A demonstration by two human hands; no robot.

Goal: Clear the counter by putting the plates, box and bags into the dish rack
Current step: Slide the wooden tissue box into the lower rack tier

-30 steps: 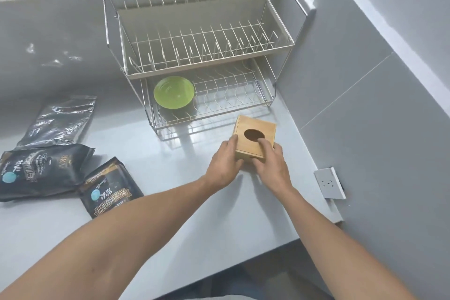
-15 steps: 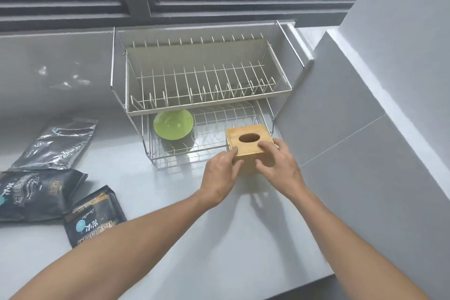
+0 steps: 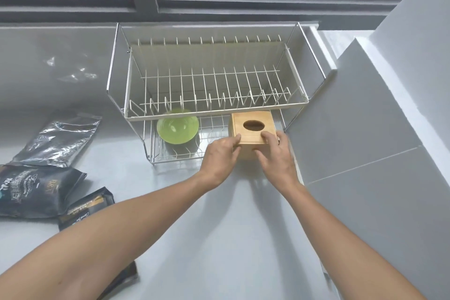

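Box going into rack, bags not done yet.

Both hands held the wood box (image 3: pixel 253 128) w/ the oval hole on top: left hand (image 3: pixel 220 157) had its grip clamped on the near left edge, right hand (image 3: pixel 275 158) clamped on the near right edge. The box was at the right end of the dish rack's (image 3: pixel 216 105) low shelf, partly under the top shelf; couldn't tell if it sat down fully yet. A green plate (image 3: pixel 177 125) was already in the low shelf, on the left. Top shelf had nothing in it. Still left on the surface (image 3: pixel 219 238): a silver bag (image 3: pixel 60 140) and dark bags (image 3: pixel 36 192) at the near left, well apart from the rack. I think approx. half the job was done.
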